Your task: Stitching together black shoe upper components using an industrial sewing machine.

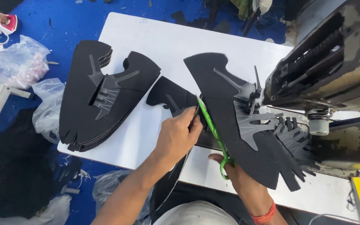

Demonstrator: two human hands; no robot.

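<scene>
Both hands clamped — left [179, 134] on black mesh piece [230, 121], right [234, 168] on green scissors [213, 133].

Bare table [155, 46] ahead; sewing machine [330, 62] blocking right.

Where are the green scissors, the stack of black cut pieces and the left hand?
green scissors [213, 131]: head view, on the green blade shaft.
stack of black cut pieces [80, 112]: head view, on the top piece's flat middle.
left hand [178, 135]: head view, on the back of the hand.
</scene>
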